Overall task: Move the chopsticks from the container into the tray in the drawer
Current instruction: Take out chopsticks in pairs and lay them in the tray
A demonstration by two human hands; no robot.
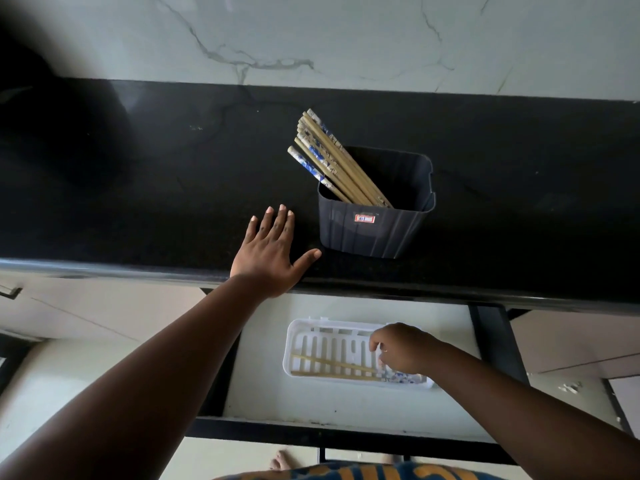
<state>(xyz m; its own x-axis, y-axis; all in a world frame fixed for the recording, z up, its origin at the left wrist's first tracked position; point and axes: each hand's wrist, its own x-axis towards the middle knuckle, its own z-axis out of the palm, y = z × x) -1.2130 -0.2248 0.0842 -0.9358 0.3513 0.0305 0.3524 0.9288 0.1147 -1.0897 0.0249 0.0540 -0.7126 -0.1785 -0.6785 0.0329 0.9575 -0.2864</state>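
Observation:
A dark grey container (374,230) stands on the black counter and holds several wooden chopsticks (329,157) with blue-patterned tops, leaning up and left. Below, in the open drawer, a white slotted tray (325,341) holds two chopsticks (332,368) lying lengthwise. My right hand (401,348) rests over the tray's right end, fingers curled at the patterned ends of those two chopsticks. My left hand (270,254) lies flat on the counter just left of the container, fingers spread, holding nothing.
The black counter (138,185) runs across the view below a white marble wall. The drawer (263,393) has a pale floor and dark frame. A bare foot shows at the bottom near the drawer front.

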